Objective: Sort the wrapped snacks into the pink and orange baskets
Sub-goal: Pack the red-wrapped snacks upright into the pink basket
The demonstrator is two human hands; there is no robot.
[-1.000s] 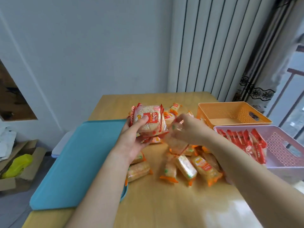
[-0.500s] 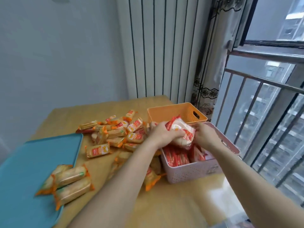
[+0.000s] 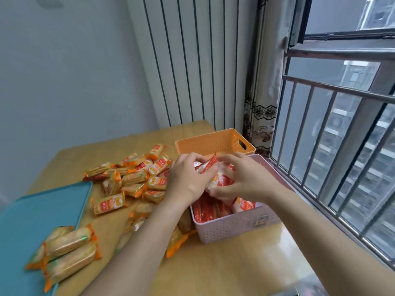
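Note:
Both hands are over the pink basket [image 3: 235, 226] at the right of the wooden table. My left hand [image 3: 188, 178] and my right hand [image 3: 241, 180] together hold a bundle of red-wrapped snacks [image 3: 215, 176] just above the basket's inside. Several red-wrapped snacks [image 3: 211, 211] lie in the pink basket. The orange basket [image 3: 211, 143] stands right behind it; I see nothing inside it. A pile of orange-wrapped snacks [image 3: 136, 176] covers the table's middle, left of my hands. Three more orange-wrapped snacks [image 3: 66, 253] lie at the edge of the teal tray.
A teal tray [image 3: 32, 221] takes up the table's left side. A white radiator [image 3: 192, 60] and a curtain [image 3: 265, 92] stand behind the table. A barred window [image 3: 342, 135] runs along the right, close to the baskets.
My view swung right. Both hands carried the red-wrapped snacks from above the pile over to the pink basket and lowered them toward its inside.

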